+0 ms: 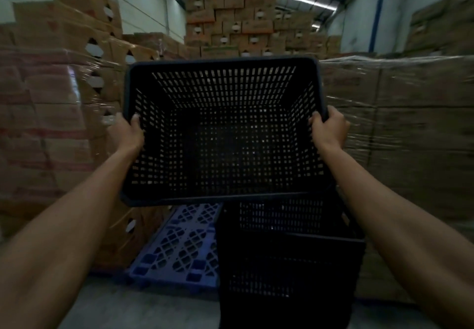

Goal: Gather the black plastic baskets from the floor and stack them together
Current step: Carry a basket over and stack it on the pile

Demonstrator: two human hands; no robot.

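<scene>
I hold a black perforated plastic basket (225,77) up in front of me, tilted so its open top faces me. My left hand (127,132) grips its left rim and my right hand (329,129) grips its right rim, fingers curled over the edges. Below and slightly right stands a tall stack of black baskets (287,264) on the floor. The held basket hangs above that stack and hides the stack's top rim.
A blue plastic pallet (179,246) lies on the floor left of the stack. Shrink-wrapped cardboard cartons (410,128) rise close on the right, more cartons (51,123) on the left, and a high pile behind. Grey concrete floor (141,310) shows at the bottom.
</scene>
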